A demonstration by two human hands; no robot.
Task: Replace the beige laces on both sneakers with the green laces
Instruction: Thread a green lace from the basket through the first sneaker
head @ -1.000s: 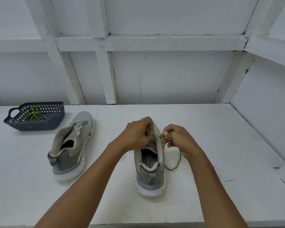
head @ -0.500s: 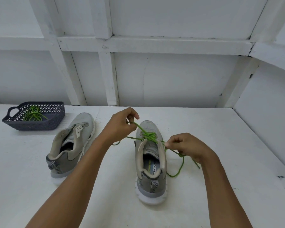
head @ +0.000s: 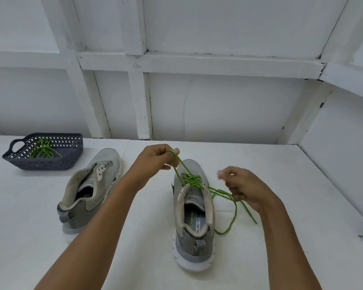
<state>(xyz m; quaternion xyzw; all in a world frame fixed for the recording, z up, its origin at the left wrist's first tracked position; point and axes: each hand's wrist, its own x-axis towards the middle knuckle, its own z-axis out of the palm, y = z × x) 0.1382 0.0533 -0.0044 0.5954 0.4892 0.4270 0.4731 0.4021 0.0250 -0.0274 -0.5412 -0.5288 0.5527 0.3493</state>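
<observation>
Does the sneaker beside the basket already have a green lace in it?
No, the left sneaker shows no lace; a green lace lies in the basket.

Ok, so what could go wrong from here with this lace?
The left hand and right hand grip the green lace while nothing holds the laced sneaker, so it might slide or tip. The slack loop on the table beside it could tangle or knot. Uneven pulling may leave one end too short to tie.

Bare table (head: 151, 227) strip between left sneaker (head: 92, 191) and right sneaker (head: 194, 231) gave passage. Basket (head: 50, 164) blocked far left; wall (head: 218, 111) closed the back; green lace (head: 234, 216) trailed right.
</observation>
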